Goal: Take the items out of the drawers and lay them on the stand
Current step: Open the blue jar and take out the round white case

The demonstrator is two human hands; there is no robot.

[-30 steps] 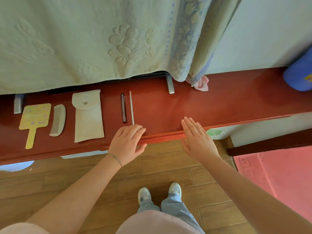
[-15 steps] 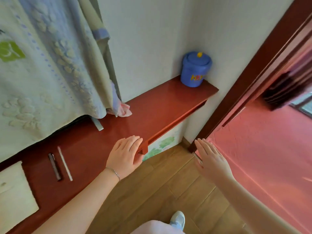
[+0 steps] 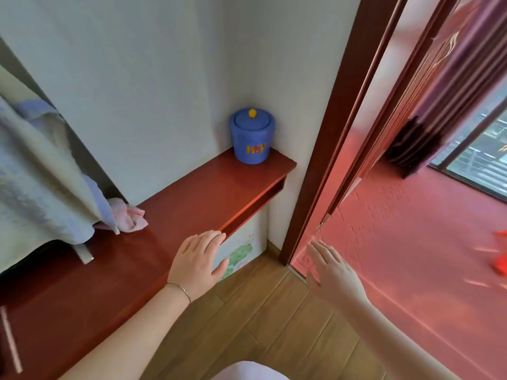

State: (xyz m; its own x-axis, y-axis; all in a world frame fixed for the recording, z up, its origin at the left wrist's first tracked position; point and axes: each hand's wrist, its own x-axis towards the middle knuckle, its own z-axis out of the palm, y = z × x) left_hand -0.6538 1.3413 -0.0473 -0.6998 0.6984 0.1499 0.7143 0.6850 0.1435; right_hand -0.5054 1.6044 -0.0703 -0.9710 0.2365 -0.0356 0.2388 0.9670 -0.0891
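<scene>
Red stand (image 3: 192, 193) in white corner, blue jar (image 3: 252, 138) | left hand (image 3: 199, 266) flat on edge | right hand (image 3: 332, 272) spread, empty

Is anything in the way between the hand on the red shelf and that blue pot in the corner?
Nothing visible is. The left hand rests open on the front edge of the red stand, and the stand's top lies bare from there up to the blue pot. The pink cloth sits off to the side by the wall.

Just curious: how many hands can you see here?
2: the left hand rests on the stand's front edge; the right hand hovers open near the doorway, empty.
</scene>
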